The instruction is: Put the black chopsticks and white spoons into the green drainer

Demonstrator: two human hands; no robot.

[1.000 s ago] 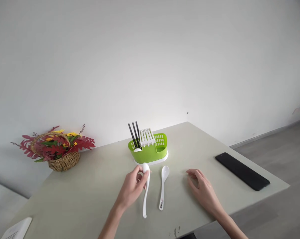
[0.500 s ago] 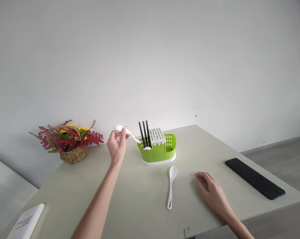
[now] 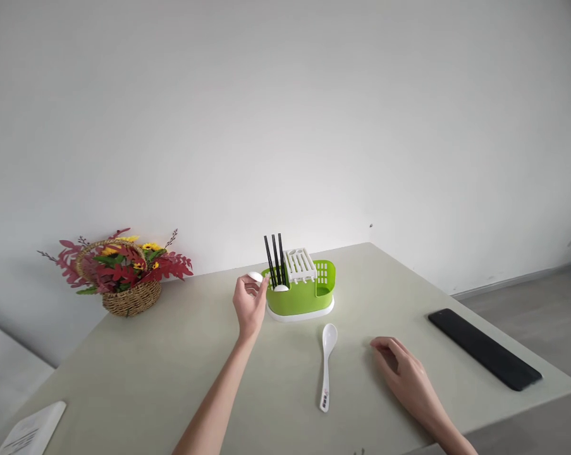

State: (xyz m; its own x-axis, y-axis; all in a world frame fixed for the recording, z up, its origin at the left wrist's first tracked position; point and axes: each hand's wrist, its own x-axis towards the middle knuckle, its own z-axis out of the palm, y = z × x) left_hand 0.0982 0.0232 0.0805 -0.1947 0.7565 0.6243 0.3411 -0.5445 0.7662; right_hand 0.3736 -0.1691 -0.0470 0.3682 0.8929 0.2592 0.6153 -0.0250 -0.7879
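My left hand (image 3: 250, 306) is closed on a white spoon (image 3: 255, 277) at the left end of a green utensil holder (image 3: 298, 306). Only the spoon's bowl shows above my fingers; its handle is hidden behind them and the holder's rim. Black chopsticks (image 3: 276, 262) stand upright in the holder's left part, with another white spoon bowl (image 3: 281, 288) at their front. A second white spoon (image 3: 325, 366) lies on the table, bowl away from me. My right hand (image 3: 403, 373) rests on the table to its right, fingers loosely curled with thumb and fingertips near each other, nothing visible in them.
A white slotted rack (image 3: 301, 265) sits across the holder's middle. At the left stands a wicker basket (image 3: 133, 299) of artificial flowers. A black case (image 3: 485, 349) lies near the table's right edge, and a white box (image 3: 33, 430) is at the front left corner.
My left hand has moved right and down with its spoon, from left of the holder to its left end. The spoon's handle has gone from view. My right hand stays put.
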